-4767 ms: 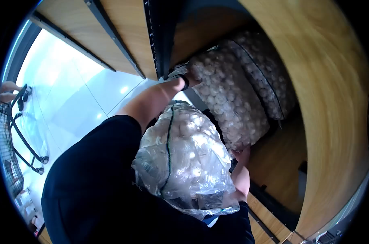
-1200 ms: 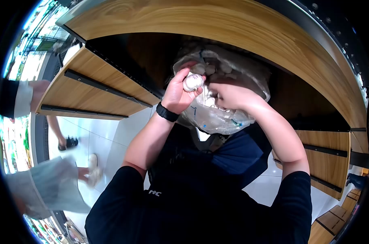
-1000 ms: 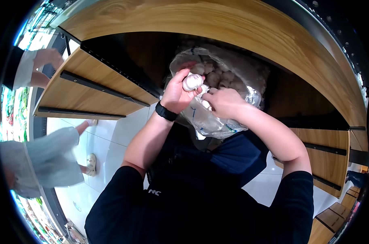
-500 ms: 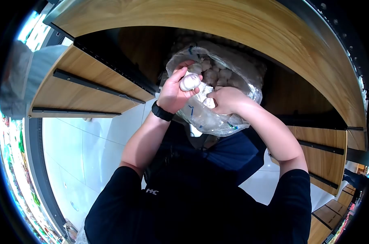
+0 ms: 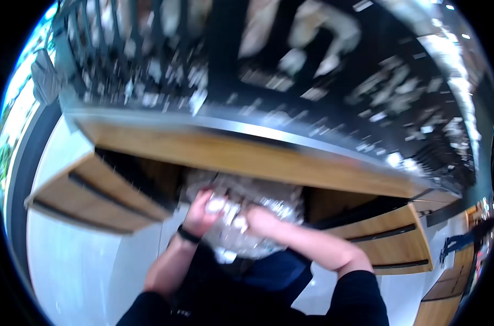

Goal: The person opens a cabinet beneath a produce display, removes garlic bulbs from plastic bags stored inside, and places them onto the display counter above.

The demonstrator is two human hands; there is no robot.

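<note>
The left hand (image 5: 199,213) grasps a garlic bulb (image 5: 215,205) above the left side of the open plastic bag (image 5: 240,243). The right hand (image 5: 259,220) lies nearer the bag's middle; blur hides its grip.

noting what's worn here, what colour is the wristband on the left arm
The wristband is black, seen best in the head view.

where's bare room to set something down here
Bare floor lies between the left door and left forearm, and below the right door beside the right sleeve. Crowded: the plastic bag, with left hand, right hand and garlic.
</note>
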